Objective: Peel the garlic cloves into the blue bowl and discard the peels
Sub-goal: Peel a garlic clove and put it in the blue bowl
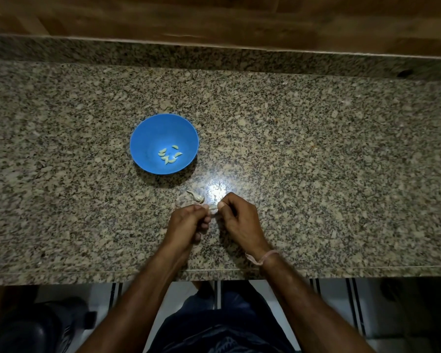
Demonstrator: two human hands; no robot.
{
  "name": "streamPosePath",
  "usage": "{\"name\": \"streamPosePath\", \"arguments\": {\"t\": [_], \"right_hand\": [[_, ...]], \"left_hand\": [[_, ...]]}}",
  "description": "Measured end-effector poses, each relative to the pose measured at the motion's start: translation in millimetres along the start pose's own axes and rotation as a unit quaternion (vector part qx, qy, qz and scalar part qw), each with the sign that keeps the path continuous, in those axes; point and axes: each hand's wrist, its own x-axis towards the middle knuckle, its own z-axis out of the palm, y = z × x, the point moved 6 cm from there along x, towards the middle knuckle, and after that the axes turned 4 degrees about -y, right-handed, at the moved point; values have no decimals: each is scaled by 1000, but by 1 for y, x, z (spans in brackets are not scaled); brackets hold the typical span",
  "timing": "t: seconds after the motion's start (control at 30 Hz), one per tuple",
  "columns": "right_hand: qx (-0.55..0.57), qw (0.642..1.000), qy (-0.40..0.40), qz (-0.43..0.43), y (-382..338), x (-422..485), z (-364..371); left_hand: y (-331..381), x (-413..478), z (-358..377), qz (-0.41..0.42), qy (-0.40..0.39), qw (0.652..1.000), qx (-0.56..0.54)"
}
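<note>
A garlic clove [212, 208] is pinched low in the middle of the frame between the curled fingers of the left hand [189, 222] and the right hand [239, 217], knuckles turned upward. Just above them, a pale scrap [196, 196], clove or peel, is seen on the bench [316, 149]. Peeled cloves [169, 157] are held in the blue bowl [148, 133], up and left.
</note>
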Motion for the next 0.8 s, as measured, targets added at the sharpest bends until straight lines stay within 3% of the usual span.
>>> {"name": "streamPosePath", "arguments": {"t": [0.13, 0.3, 0.43, 0.57, 0.7, 0.8], "right_hand": [[-57, 998, 2, 1, 13, -1, -2], [-156, 987, 26, -27, 10, -4, -6], [48, 999, -13, 14, 6, -1, -1], [94, 995, -8, 41, 5, 0, 1], [141, 987, -7, 75, 9, -1, 0], [142, 986, -18, 85, 12, -1, 1]], "left_hand": [[0, -2, -3, 49, 11, 999, 14], [-4, 2, -3, 35, 8, 999, 4], [-11, 6, -1, -5, -14, 1000, -10], [-12, 8, 0, 7, -15, 1000, -3], [-2, 4, -9, 126, 47, 984, 115], [7, -5, -8, 206, 50, 960, 184]]}}
